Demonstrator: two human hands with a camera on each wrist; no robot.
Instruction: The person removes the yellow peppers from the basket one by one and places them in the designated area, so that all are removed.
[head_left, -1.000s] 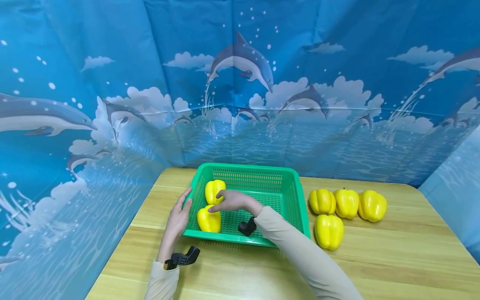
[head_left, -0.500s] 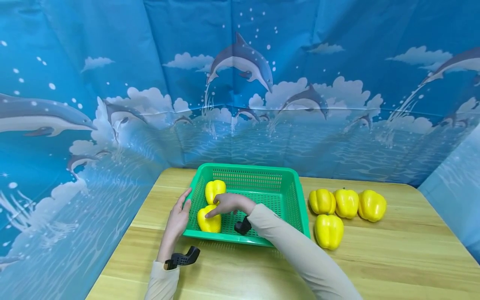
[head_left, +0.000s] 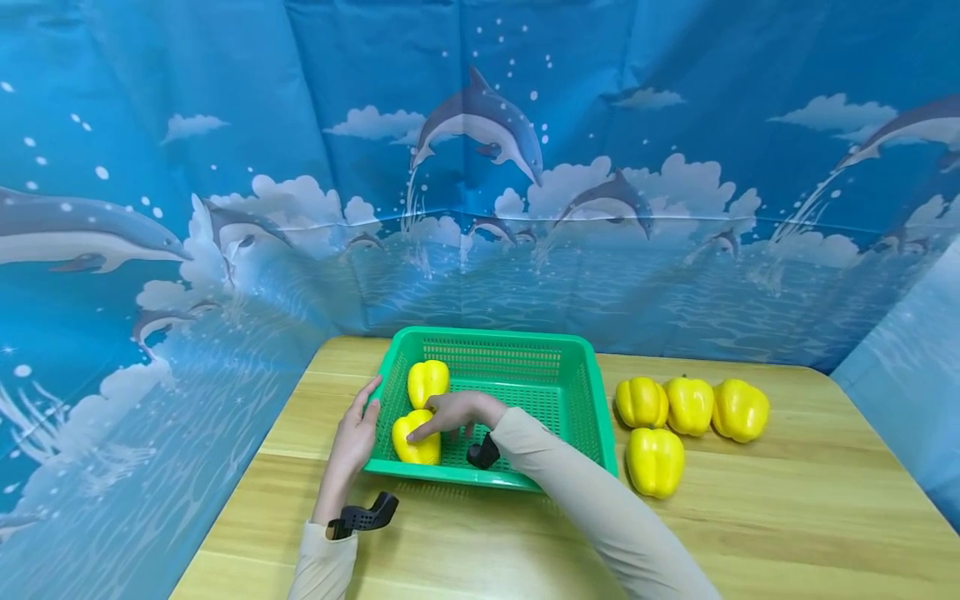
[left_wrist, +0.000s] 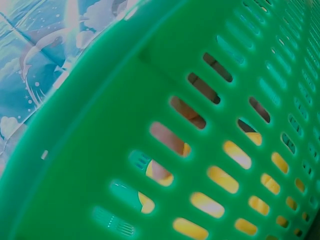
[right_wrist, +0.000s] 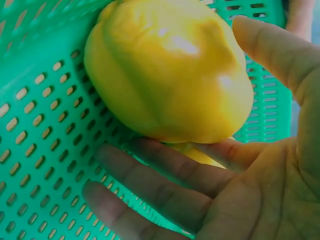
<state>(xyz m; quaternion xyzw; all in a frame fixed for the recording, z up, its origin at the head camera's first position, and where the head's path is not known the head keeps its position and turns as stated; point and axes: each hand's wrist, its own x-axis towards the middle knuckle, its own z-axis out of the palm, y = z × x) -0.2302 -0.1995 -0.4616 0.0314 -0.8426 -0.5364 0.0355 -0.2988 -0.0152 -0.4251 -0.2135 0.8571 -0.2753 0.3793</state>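
Note:
A green plastic basket [head_left: 495,477] stands on the table with two yellow bell peppers inside, at its left end. My right hand [head_left: 461,410] reaches into the basket and holds the nearer bell pepper [head_left: 420,452], thumb on one side and fingers on the other. In the right wrist view this bell pepper [right_wrist: 165,75] lies between the thumb and the index finger, and the other fingers extend below it. Behind it sits the farther bell pepper [head_left: 427,382]. Against the basket's left wall rests my left hand [head_left: 357,433], fingers fairly straight; the left wrist view shows only the slotted wall [left_wrist: 100,135] up close.
Several more yellow bell peppers [head_left: 690,406] stand on the wooden table [head_left: 810,492] right of the basket, one [head_left: 655,462] closer to me than the others. A blue dolphin-printed curtain [head_left: 480,275] hangs right behind the table. Each wrist carries a black camera mount [head_left: 369,512].
My right hand has moved slightly toward me and down, from above the gap between the two peppers onto the nearer one. The left hand and basket stay in place.

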